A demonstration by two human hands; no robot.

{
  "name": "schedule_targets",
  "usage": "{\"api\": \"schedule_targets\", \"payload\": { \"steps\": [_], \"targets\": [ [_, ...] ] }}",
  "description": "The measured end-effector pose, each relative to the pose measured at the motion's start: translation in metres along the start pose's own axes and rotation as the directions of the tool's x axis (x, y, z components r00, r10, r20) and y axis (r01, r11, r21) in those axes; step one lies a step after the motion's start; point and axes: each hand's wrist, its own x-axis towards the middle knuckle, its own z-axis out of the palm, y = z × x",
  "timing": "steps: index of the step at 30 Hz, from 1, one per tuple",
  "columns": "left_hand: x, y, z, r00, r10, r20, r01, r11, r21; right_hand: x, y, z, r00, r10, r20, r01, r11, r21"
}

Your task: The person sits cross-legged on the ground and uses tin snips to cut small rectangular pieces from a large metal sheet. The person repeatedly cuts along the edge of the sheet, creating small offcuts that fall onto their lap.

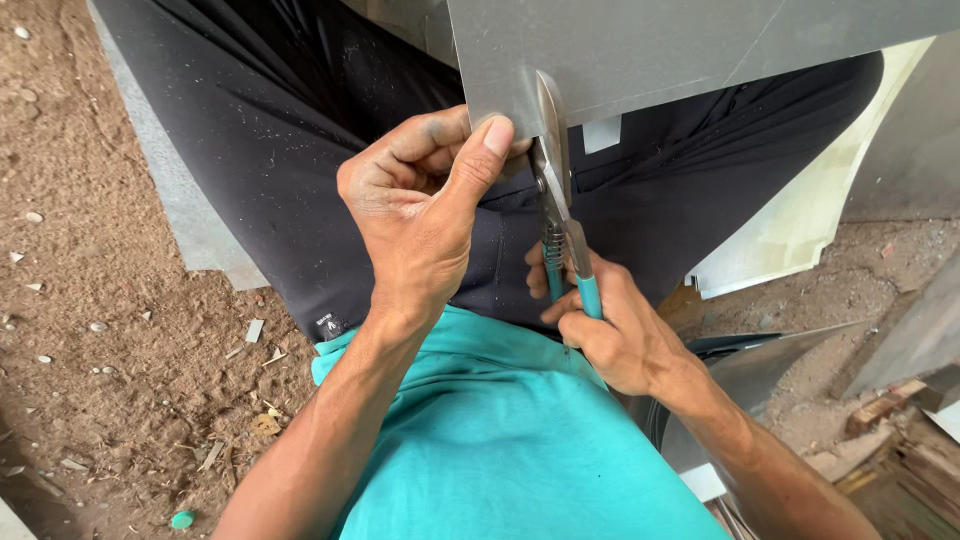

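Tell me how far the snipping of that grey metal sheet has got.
Done: only a short cut at the near edge of the grey metal sheet. In hand: left hand pinches that edge, right hand squeezes the teal-handled tin snips. Left: the sheet beyond the blades looks uncut.

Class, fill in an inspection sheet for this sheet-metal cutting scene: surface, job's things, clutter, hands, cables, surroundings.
Surface: no bench; grey metal sheet lies over the person's lap in dark trousers.
Job's things: tin snips with teal handles, blades at the sheet's edge.
Clutter: chips and scraps on the dirt floor; small green cap.
Hands: left hand pinches the sheet's edge; right hand grips the snips' handles.
Cables: nothing seen.
Surroundings: more metal pieces, wood offcuts at right.
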Motion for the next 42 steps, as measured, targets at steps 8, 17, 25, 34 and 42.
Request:
{"api": "schedule_targets", "payload": {
  "steps": [8, 17, 25, 34, 42],
  "targets": [
    [0.014, 0.031, 0.017, 0.999, -0.038, -0.013, 0.038, 0.999, -0.026, 0.010, 0.007, -0.007, 0.994, -0.072, -0.085, 0.060, 0.988, -0.142],
    [0.058, -0.006, 0.053, 0.935, 0.345, -0.086, -0.313, 0.914, 0.257, 0.000, 0.048, -0.041, 0.997, -0.027, 0.066, 0.025, 0.999, 0.035],
    [0.013, -0.069, 0.114, 0.954, -0.219, 0.204, 0.204, 0.974, 0.094, -0.057, 0.098, -0.018, 0.942, 0.114, -0.314, 0.016, 0.923, 0.384],
    [0.006, -0.097, 0.120, 0.954, -0.263, 0.145, 0.226, 0.947, 0.230, -0.029, 0.076, -0.021, 0.904, -0.011, -0.428, 0.170, 0.926, 0.336],
    [0.005, -0.111, 0.109, 0.952, -0.265, 0.154, 0.229, 0.949, 0.217, -0.028, 0.074, -0.024, 0.886, 0.006, -0.464, 0.137, 0.952, 0.275]
  ]
}}
